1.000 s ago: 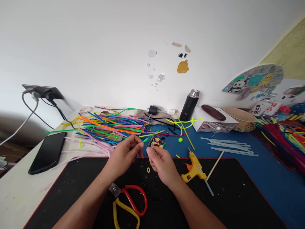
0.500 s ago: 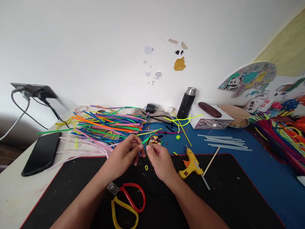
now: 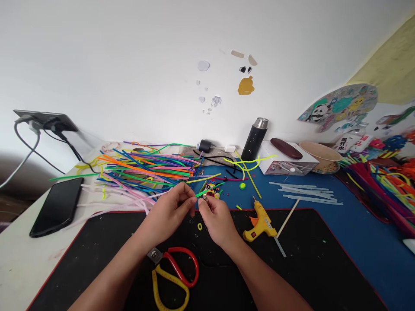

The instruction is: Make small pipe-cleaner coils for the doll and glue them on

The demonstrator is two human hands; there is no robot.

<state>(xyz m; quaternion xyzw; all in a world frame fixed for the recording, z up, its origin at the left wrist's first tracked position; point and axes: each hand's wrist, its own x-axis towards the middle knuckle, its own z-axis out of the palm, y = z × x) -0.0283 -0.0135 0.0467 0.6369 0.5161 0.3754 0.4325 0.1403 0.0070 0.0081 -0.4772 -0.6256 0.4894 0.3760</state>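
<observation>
My left hand (image 3: 177, 209) is closed, thumb and forefinger pinching a green pipe cleaner (image 3: 201, 193) that points up to the right. My right hand (image 3: 218, 216) meets it fingertip to fingertip, its thumb pressed to the forefinger just under the strand. What lies in that right pinch is too small to make out. Right behind the fingertips is a small multicoloured figure (image 3: 212, 185), partly covered by the strand and the right hand. A little yellow ring (image 3: 199, 226) lies on the black mat (image 3: 292, 268) below the hands.
Scissors (image 3: 175, 270) with red and yellow handles lie near my left forearm. To the right are a yellow glue gun (image 3: 259, 222) and clear glue sticks (image 3: 308, 193). Bundled pipe cleaners (image 3: 145, 168), a phone (image 3: 57, 207) and a black flask (image 3: 254, 140) stand or lie around.
The green pipe cleaner now reaches across above the right fingertips, past the figure. The hands have come slightly closer together, and the right wrist has turned a little.
</observation>
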